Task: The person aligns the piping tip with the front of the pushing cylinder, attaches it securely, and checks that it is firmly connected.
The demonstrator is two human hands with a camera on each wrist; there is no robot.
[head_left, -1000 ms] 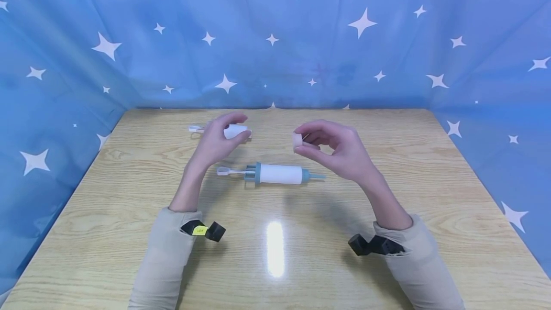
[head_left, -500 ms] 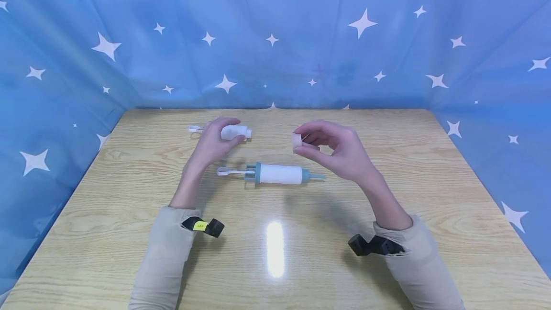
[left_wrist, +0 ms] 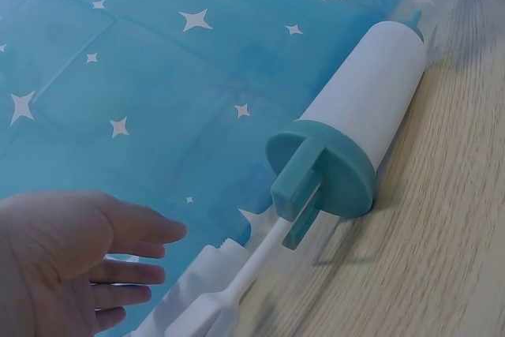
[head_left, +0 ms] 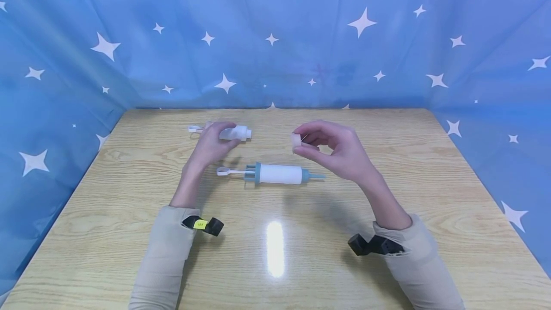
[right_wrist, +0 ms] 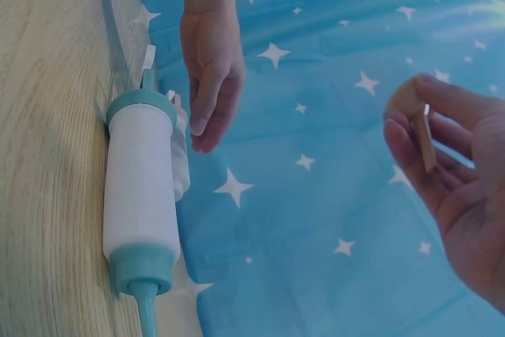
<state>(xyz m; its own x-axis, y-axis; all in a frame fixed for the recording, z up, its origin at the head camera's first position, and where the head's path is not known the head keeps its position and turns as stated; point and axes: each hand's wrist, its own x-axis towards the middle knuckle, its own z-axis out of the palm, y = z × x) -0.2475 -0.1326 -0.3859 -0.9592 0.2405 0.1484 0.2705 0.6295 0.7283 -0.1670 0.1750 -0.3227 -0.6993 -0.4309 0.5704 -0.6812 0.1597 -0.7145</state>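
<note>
Grip (head_left: 214, 143) (left) lower — far bottle (head_left: 236, 133) behind

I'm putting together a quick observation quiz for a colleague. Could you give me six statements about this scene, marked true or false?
1. The right hand pinches a small pale piece. True.
2. The tube with teal ends lies on the table. True.
3. The right hand is holding the tube. False: the tube lies apart from that hand.
4. The left hand is nearer the white bottle than the tube. True.
5. The bottle stands upright. False: it lies on its side.
6. The tube is farther from the person than the bottle. False: the tube is nearer.
</note>
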